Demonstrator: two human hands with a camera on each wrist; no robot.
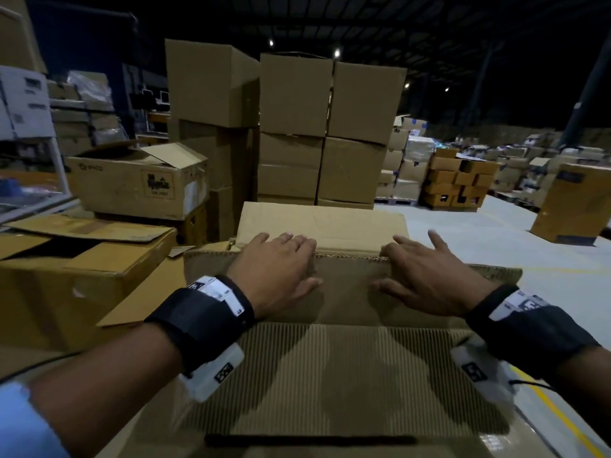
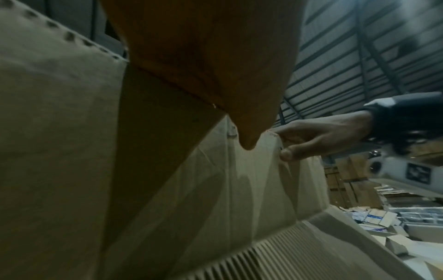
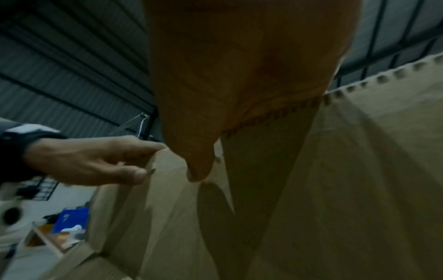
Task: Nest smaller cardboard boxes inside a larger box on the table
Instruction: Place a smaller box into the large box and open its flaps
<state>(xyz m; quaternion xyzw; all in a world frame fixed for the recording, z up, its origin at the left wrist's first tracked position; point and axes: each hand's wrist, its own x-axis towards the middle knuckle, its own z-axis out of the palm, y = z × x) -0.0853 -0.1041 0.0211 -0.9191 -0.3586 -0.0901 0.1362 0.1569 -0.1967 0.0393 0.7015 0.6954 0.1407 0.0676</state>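
Currently left hand (image 1: 281, 269) and right hand (image 1: 429, 279) each pinch the far wall (image 1: 347, 282); uneven pulling could buckle the cardboard between them.

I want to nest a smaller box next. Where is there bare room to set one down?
Free: the ribbed bottom of the large box, nearer than the far wall that the left hand and right hand hold; the grey floor on the right. Crowded: open cartons left, stacked boxes behind.

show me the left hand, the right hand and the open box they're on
left hand (image 1: 281, 272): head view, back of the hand
right hand (image 1: 429, 279): head view, back of the hand
open box (image 1: 344, 302): head view, far wall between the hands
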